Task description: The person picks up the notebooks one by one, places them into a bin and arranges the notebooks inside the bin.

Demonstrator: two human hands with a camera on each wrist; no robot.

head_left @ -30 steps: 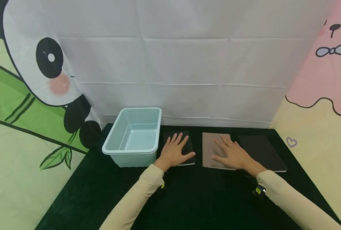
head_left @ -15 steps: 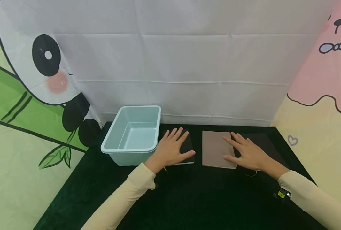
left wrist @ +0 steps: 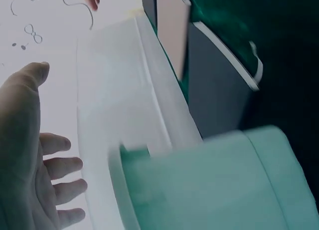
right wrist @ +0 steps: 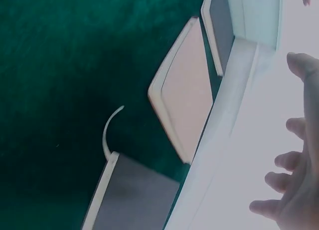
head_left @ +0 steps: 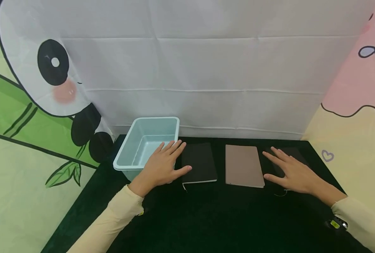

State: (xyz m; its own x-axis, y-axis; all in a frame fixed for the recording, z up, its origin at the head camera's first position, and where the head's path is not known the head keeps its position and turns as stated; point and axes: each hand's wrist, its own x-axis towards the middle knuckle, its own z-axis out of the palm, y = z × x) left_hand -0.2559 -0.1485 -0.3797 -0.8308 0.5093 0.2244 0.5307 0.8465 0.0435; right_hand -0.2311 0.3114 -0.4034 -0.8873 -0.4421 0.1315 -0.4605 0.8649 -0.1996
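My left hand [head_left: 162, 167] hovers with fingers spread, overlapping the right rim of a light-blue plastic tub [head_left: 155, 127]. Just right of the tub lies a black notebook [head_left: 199, 163] with a pale ribbon at its lower corner. A pinkish-beige notebook [head_left: 243, 166] lies in the middle. Over a second black notebook [head_left: 297, 154] at the right, my right hand [head_left: 296, 175] is held with spread fingers, hiding much of its cover. Both wrist views show bare palms with nothing held: the left hand [left wrist: 30, 145] beside the tub, the right hand [right wrist: 296, 175] above the notebooks.
A dark green cloth [head_left: 225, 221] covers the table. Behind it hangs a pale curtain [head_left: 206, 70], with a panda print [head_left: 64, 95] at the left and a pink figure [head_left: 358, 80] at the right. The tub's inside shows no contents.
My left hand has moved left, off the left black notebook to the tub's rim. My right hand has moved right, from the beige notebook to the right black one. The notebooks stay in place.
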